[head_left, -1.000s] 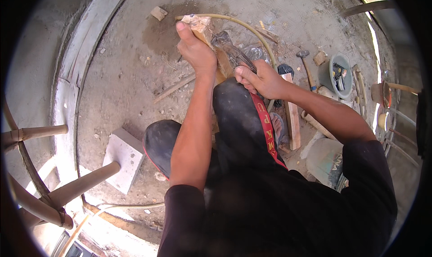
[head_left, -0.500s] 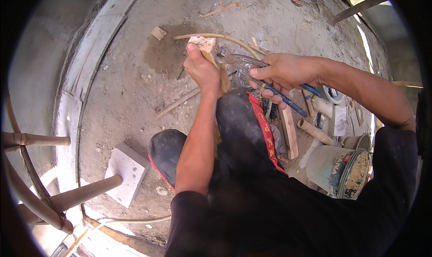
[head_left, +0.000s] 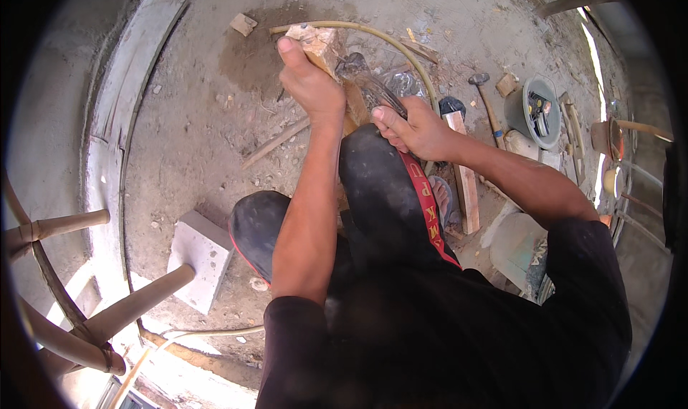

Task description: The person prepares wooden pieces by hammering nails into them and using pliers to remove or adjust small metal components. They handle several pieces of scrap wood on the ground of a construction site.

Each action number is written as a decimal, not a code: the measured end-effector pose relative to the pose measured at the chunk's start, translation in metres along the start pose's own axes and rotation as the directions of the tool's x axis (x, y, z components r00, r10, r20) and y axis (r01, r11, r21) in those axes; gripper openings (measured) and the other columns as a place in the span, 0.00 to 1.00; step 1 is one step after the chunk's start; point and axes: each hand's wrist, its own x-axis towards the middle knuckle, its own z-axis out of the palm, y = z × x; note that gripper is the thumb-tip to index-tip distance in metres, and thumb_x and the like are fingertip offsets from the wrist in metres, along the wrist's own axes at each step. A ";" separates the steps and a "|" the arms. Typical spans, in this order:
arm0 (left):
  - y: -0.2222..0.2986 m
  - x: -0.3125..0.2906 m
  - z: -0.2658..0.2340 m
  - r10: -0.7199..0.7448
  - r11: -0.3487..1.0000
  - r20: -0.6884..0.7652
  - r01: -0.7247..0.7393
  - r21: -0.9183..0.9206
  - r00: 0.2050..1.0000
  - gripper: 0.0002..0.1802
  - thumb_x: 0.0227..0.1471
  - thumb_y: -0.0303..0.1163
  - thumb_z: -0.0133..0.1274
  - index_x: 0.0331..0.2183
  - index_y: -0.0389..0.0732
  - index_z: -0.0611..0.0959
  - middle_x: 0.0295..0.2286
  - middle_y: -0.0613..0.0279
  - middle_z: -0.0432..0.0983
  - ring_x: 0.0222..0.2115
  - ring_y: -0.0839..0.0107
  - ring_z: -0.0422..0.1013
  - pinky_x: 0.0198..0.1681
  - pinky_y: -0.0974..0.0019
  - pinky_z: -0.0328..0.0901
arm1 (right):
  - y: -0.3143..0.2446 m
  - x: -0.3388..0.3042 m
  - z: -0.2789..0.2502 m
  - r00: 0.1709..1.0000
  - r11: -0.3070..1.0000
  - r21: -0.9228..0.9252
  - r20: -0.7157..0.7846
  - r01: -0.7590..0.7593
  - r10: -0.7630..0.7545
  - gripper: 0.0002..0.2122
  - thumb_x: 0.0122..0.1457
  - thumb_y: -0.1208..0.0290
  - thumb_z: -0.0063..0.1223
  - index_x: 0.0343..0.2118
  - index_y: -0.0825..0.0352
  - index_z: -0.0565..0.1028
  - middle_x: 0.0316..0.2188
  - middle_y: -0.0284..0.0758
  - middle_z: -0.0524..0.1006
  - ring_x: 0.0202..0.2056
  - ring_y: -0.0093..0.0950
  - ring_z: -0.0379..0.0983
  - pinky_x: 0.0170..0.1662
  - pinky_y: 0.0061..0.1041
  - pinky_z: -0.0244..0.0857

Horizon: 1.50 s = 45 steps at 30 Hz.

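My left hand (head_left: pixel 314 88) is wrapped round a rough-ended piece of timber (head_left: pixel 320 42), held slanting up from beside my knee with its thumb near the top end. In my right hand (head_left: pixel 417 128) are the pincers (head_left: pixel 378 88), fingers closed round their handles. The metal jaws lie against or right beside the timber's right side; contact there is hard to tell. Most of the handles are hidden by my right hand. Something small and dark sits on the timber's top end, too small to name.
A yellowish hose (head_left: pixel 390 38) curves behind the timber. To the right lie a wooden plank (head_left: pixel 466 194), a hammer (head_left: pixel 488 107) and a grey bucket (head_left: pixel 513 112) holding small items. A pale block (head_left: pixel 198 266) and bamboo poles (head_left: pixel 147 303) are at the left.
My right hand has moved left and drawn the pincers' handles together, bringing the tool nearer the timber. My left hand keeps its hold. The view has shifted, and another person's foot is out of sight.
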 end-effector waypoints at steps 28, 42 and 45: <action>0.001 -0.002 -0.014 -0.039 0.999 0.048 0.038 0.038 0.998 0.37 0.66 0.59 0.28 0.38 0.35 0.78 0.33 0.60 0.77 0.34 0.69 0.72 0.42 0.64 0.67 | -0.022 0.000 -0.008 0.983 0.979 -0.128 0.073 -0.157 0.167 0.19 0.69 0.55 0.45 0.26 0.64 0.65 0.17 0.25 0.63 0.17 0.17 0.58 0.21 0.21 0.56; -0.009 0.005 0.005 0.047 0.986 -0.051 -0.039 0.162 0.998 0.44 0.64 0.60 0.34 0.23 0.25 0.80 0.18 0.50 0.75 0.23 0.63 0.69 0.32 0.53 0.63 | -0.017 -0.016 -0.030 0.989 0.997 -0.075 0.147 0.024 -0.013 0.12 0.67 0.66 0.49 0.37 0.72 0.74 0.23 0.32 0.74 0.24 0.20 0.70 0.31 0.24 0.67; -0.011 -0.003 0.004 0.044 0.982 -0.034 -0.037 0.183 0.998 0.44 0.64 0.60 0.34 0.24 0.25 0.80 0.18 0.49 0.75 0.23 0.62 0.69 0.32 0.53 0.63 | -0.028 -0.052 -0.048 0.971 0.989 -0.014 0.188 -0.145 0.145 0.12 0.67 0.69 0.46 0.42 0.74 0.74 0.27 0.34 0.76 0.25 0.20 0.72 0.33 0.25 0.68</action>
